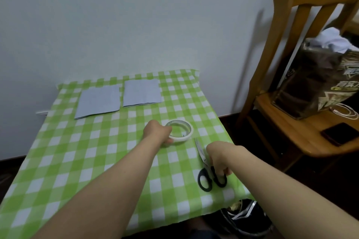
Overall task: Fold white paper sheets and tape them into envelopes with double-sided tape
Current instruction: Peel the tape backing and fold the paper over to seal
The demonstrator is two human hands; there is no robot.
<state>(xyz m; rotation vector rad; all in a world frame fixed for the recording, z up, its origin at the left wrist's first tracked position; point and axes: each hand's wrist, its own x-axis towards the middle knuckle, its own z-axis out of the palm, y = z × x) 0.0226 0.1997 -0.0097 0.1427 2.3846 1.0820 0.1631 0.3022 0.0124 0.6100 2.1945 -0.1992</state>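
The left hand has its fingers curled round the left rim of the tape roll, which lies flat on the bench. Near its right side, the right hand grips the scissors by a handle loop. Beyond both sets of fingers, well apart, lie a folded paper sheet and a second sheet.

Wooden chair and clutter beside the checked worktop

A green-and-white checked cloth covered the worktop, which stood against a pale wall. To the right, a wooden chair carried a dark printed bag with white fabric at its top, a coiled white cable beside it, and a dark phone. A black shoe lay below the worktop's near edge.
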